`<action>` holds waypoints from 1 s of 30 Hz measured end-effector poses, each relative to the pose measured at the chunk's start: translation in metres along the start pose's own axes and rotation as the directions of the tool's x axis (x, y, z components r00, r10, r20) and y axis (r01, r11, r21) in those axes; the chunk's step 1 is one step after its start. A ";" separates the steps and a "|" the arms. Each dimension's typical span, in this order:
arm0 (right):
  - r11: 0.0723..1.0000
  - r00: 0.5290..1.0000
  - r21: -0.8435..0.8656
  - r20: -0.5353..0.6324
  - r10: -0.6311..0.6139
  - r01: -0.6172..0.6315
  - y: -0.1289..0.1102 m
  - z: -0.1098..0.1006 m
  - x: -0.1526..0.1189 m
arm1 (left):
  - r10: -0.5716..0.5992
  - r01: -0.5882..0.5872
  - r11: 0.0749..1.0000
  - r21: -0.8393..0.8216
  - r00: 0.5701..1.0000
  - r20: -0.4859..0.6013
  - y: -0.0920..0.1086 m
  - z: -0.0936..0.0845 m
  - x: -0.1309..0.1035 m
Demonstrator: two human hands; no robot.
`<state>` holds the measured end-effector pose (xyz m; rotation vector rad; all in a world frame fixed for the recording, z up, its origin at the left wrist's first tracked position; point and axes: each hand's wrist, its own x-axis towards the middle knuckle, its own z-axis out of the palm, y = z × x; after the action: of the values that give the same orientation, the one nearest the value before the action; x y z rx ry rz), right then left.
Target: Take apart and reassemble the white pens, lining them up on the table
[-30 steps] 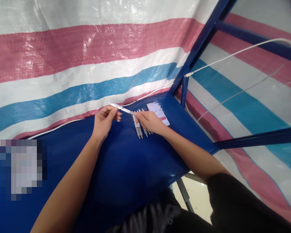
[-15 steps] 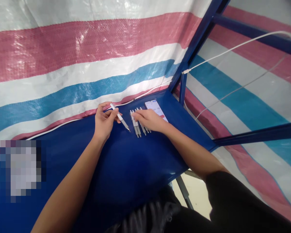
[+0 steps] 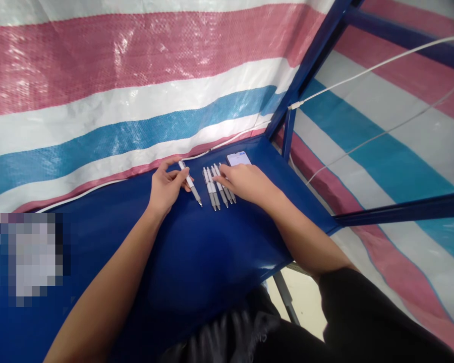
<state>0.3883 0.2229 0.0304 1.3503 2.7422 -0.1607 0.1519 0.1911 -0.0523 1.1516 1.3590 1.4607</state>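
Note:
My left hand [image 3: 169, 185] grips a white pen with a grey grip section [image 3: 191, 184] between thumb and fingers. The pen slants, its tip pointing down toward the table and to the right. Several similar white-and-grey pens [image 3: 212, 190] lie side by side in a row on the blue table [image 3: 196, 252], tips toward me. Over the right part of that row is my right hand [image 3: 245, 182], its thumb and index finger slightly apart at the pens. It covers part of the rightmost pens; its other fingers are hidden.
Just behind my right hand lies a phone [image 3: 239, 159], partly covered. A white cable [image 3: 83, 194] runs along the table's back edge by the striped sheet [image 3: 136, 136]. Blue frame bars [image 3: 287, 131] and a hanging white cable [image 3: 363, 75] stand at the right.
My right hand has shifted right along the row, uncovering more of the pens and hiding more of the phone. My left hand still holds its pen. The view has tilted slightly.

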 end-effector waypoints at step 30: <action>0.985 0.991 0.153 0.116 0.062 -0.080 -0.016 0.022 -0.004 | -0.049 0.048 0.987 0.154 0.999 0.003 -0.005 -0.003 -0.003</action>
<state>0.3786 0.2069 0.0101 1.4271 2.6334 -0.4420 0.1499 0.1881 -0.0575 1.2106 1.5064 1.3342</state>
